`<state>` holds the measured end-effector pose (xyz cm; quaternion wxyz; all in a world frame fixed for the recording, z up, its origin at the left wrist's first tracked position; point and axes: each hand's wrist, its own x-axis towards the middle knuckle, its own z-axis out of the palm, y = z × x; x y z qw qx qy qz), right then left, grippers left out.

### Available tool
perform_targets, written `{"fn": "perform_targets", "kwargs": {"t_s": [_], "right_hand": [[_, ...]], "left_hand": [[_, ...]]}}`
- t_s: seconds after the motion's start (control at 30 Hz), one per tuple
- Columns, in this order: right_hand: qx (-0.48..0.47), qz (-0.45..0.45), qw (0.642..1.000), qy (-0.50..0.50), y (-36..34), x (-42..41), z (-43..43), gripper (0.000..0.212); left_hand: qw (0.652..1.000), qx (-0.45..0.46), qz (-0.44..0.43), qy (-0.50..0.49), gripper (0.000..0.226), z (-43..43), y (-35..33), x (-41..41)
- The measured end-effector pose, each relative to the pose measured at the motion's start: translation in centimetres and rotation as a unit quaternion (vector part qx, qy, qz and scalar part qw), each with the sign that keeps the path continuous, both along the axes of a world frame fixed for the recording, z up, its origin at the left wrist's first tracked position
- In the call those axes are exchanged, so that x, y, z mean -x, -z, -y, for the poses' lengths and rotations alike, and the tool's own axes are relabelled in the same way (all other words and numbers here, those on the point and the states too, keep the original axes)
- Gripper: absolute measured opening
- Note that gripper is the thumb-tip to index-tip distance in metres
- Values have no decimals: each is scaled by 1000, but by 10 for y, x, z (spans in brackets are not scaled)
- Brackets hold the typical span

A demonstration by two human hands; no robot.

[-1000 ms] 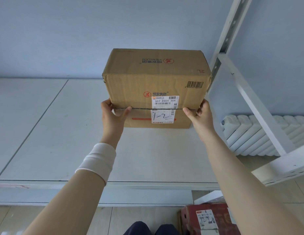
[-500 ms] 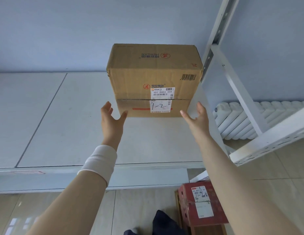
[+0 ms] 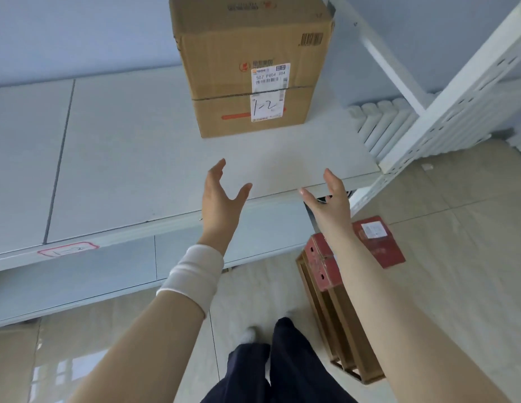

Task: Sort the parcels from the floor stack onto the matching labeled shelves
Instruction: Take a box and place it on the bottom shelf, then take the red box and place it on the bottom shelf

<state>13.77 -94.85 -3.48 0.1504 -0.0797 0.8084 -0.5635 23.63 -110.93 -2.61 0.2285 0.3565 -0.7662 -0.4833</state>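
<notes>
Starting at your feet: the red parcel (image 3: pixel 378 245) lies on the long box (image 3: pixel 340 324) on the floor, just right of your legs. You have at least two still to sort.

Agreed, and your hands are free for them. A second ago both gripped the carton's lower corners. Now your left hand (image 3: pixel 221 196) and right hand (image 3: pixel 330 199) are open, fingers spread, holding nothing, above the front edge of the shelf (image 3: pixel 122 170).

You've drawn them well back, too. Half a second ago they were just beside the carton (image 3: pixel 253 53).

So you've let go. The carton stands upright on the shelf toward its right end, set back from the front edge, with nothing touching it.

Check the match before you turn away. The tag (image 3: pixel 67 251) on the shelf's front lip reads 1-2, and the label (image 3: pixel 266 107) on the carton reads 1-2 as well.

That one is done, I'd say. Past it there's only the wall and the radiator (image 3: pixel 381 126). Your next reach is probably down and right to the red parcel. Its label is too small to read from here, so look at it before you pick a shelf.
</notes>
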Motion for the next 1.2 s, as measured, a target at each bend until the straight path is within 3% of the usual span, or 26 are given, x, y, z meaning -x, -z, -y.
{"fn": "perform_targets", "kwargs": {"t_s": [0.23,0.37,0.6,0.77,0.97,1.2], "right_hand": [[-71,31,996,46,22,-50,-75,68],[-50,73,994,66,39,-77,-128,64],[-53,174,969,165,72,-126,-228,65],[-66,219,946,230,93,-147,-278,67],[-88,238,929,270,102,-136,-306,67],[-131,244,924,264,109,-78,-312,66]], "left_hand": [[992,26,13,125,58,-76,15,-13],[978,42,66,191,55,-128,34,-17],[919,76,179,344,52,-223,77,-9],[865,117,200,444,50,-271,96,0],[820,123,225,511,48,-293,113,22],[817,109,252,507,47,-287,134,62]]}}
